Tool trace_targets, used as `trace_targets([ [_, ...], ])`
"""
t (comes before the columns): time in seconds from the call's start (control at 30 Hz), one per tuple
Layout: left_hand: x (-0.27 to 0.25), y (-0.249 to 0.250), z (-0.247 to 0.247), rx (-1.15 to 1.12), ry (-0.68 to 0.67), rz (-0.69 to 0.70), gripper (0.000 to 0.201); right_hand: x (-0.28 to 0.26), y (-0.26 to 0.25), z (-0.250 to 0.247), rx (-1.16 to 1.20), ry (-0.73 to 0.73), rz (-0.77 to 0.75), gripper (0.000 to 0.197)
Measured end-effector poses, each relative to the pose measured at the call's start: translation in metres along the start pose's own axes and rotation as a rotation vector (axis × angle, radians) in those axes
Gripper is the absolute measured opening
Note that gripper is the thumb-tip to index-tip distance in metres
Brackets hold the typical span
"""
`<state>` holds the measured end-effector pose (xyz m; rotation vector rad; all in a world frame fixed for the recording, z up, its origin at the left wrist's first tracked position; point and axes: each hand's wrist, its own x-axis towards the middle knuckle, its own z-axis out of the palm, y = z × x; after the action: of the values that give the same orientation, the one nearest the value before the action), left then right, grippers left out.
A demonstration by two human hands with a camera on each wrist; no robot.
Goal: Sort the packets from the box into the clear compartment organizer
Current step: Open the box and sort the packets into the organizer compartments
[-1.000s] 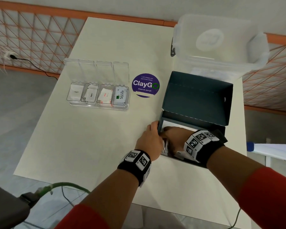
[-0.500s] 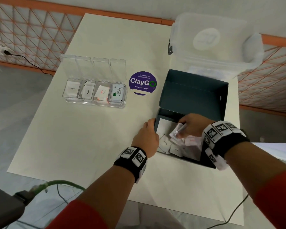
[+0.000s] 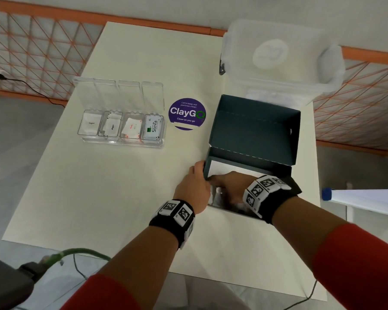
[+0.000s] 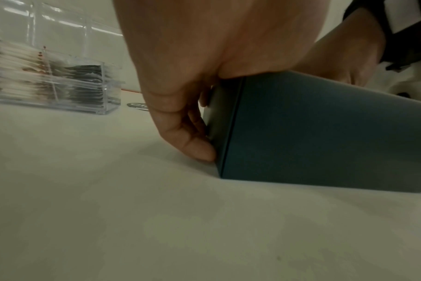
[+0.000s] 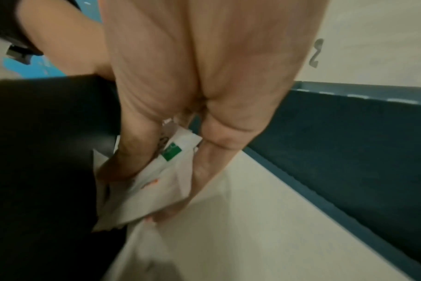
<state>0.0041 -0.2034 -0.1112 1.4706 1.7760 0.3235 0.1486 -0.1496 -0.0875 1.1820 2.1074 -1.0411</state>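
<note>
While left hand (image 4: 192, 79) steadies box (image 4: 312, 136), right hand (image 5: 180, 95) back down inside, fingers pinching packets (image 5: 151, 190) (Stevia among them).

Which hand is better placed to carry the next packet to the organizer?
Right. The right hand is inside the box, already touching packets; the left hand only steadies the box corner.

A purple ClayGo sticker (image 3: 187, 114) lies on the table (image 3: 99, 186) near a translucent lidded bin (image 3: 278, 61)
</note>
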Motion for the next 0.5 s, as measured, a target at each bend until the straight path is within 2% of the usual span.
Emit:
trace_targets([
  [0.1, 0.0, 0.0, -0.001, -0.008, -0.007, 0.004, 0.054, 0.007, -0.008, -0.002, -0.12, -0.038, -0.054, 0.046],
  [0.27, 0.001, -0.003, 0.001, 0.022, -0.005, 0.012, 0.052, 0.022, -0.012, 0.005, -0.275, 0.052, -0.123, 0.053],
  [0.4, 0.001, -0.003, 0.0, 0.009, -0.002, 0.011, 0.051, 0.025, -0.007, 0.004, -0.204, -0.022, -0.081, 0.042],
  [0.5, 0.0, -0.003, 0.0, -0.01, -0.007, 0.01, 0.051, 0.028, -0.01, 0.006, -0.256, -0.05, -0.064, 0.026],
])
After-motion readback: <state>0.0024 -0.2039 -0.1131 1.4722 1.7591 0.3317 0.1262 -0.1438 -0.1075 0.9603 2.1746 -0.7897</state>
